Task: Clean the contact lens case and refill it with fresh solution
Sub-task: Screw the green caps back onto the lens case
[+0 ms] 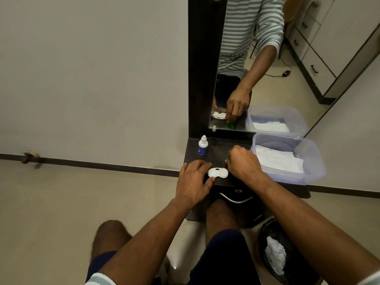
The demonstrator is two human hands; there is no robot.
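Observation:
A white contact lens case [218, 173] lies on the dark shelf [218, 147], both wells uncovered. My left hand [194, 179] rests flat at its left end, thumb and fingers touching the case. My right hand [243, 161] is closed just right of and behind the case, holding a green cap [227, 159] against the shelf; only a sliver of green shows directly, and the mirror reflection shows it under the fingertips. A small white solution bottle [203, 145] with a blue label stands upright, capped, at the shelf's back left.
A clear plastic tub [312, 161] with white tissues sits at the right end of the shelf. A mirror [267, 58] rises behind the shelf. A drawer handle [236, 199] is below the shelf. A black bin [273, 251] with crumpled tissue stands on the floor at the right.

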